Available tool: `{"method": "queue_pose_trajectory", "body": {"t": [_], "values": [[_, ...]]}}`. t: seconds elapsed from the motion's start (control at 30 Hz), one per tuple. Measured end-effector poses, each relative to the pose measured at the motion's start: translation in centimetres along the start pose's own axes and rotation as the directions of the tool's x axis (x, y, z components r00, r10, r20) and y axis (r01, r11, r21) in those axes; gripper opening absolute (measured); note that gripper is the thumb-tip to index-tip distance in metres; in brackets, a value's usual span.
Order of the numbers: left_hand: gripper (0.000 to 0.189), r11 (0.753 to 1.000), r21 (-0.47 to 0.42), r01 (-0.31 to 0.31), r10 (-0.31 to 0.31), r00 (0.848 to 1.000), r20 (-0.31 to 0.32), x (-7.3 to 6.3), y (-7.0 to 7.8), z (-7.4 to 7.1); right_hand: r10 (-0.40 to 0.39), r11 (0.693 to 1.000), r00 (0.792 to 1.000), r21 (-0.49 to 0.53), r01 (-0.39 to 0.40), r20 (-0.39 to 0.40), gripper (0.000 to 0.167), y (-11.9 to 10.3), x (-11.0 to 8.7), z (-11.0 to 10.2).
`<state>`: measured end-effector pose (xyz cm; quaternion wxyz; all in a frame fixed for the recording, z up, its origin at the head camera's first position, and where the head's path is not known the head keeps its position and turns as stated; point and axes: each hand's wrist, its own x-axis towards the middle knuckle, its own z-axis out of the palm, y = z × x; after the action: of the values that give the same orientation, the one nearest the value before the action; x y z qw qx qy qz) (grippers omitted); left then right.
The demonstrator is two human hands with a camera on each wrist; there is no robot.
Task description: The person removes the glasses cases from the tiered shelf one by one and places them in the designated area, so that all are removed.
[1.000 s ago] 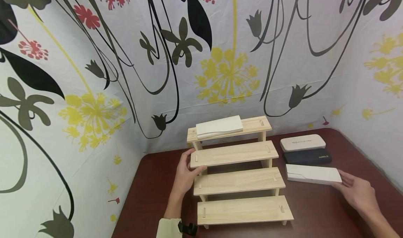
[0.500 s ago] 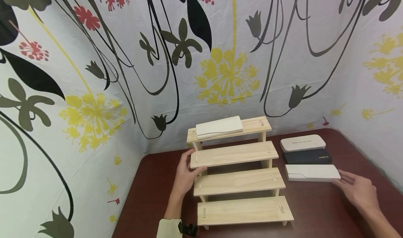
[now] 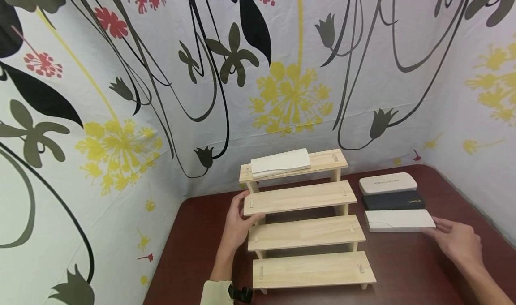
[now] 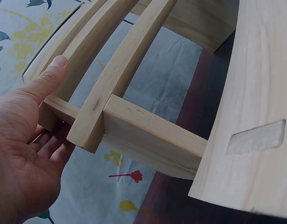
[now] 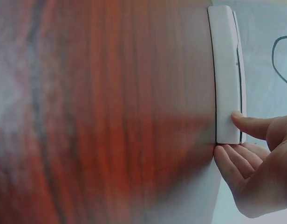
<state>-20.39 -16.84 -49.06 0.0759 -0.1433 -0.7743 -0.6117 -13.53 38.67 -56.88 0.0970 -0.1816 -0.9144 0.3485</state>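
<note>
A four-tier wooden step rack (image 3: 300, 197) stands on the dark red table. My left hand (image 3: 238, 224) grips the left end of its second-highest shelf, thumb on top and fingers underneath and behind. In the left wrist view, the thumb of my left hand (image 4: 27, 144) lies over the shelf's end. To the right of the rack lies a long white box (image 3: 399, 221) with a thin line along its lid. My right hand (image 3: 461, 244) holds its right end. The right wrist view shows my thumb on the front side of the white box (image 5: 226, 79) and fingers at its end.
Behind the white box, a dark navy case (image 3: 393, 200) and a rounded off-white case (image 3: 388, 183) lie in a row. A flat white case (image 3: 281, 162) rests on the rack's top shelf. Flower-patterned cloth (image 3: 290, 99) encloses the back and sides of the table (image 3: 189, 233).
Under my right hand, the white box has turned slightly, its right end shifting back and left, so it lies straighter beside the navy case. My left hand has stayed on the rack.
</note>
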Motion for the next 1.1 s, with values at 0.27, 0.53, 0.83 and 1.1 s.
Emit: {"method": "queue_pose_trajectory", "body": {"t": [0.27,0.53,0.83,1.1], "values": [[0.084,1.000,-0.002,0.000,0.000,1.000,0.001,0.02,-0.01,-0.01,0.013,1.000,0.999,0.013,-0.012,-0.052,0.063,-0.02,0.03,0.05],[0.083,1.000,0.005,0.005,-0.005,1.000,0.001,-0.01,0.09,-0.01,0.033,0.999,0.996,0.014,-0.032,-0.087,0.059,-0.12,0.15,0.18],[0.083,1.000,0.002,0.007,-0.007,1.000,-0.001,-0.01,0.07,-0.08,0.041,0.999,0.996,0.000,-0.041,-0.082,0.059,-0.30,0.36,0.12],[0.083,1.000,0.014,0.010,-0.010,1.000,-0.002,0.05,0.15,-0.07,0.045,0.999,0.994,0.005,-0.045,-0.095,0.049,-0.27,0.37,0.34]]}}
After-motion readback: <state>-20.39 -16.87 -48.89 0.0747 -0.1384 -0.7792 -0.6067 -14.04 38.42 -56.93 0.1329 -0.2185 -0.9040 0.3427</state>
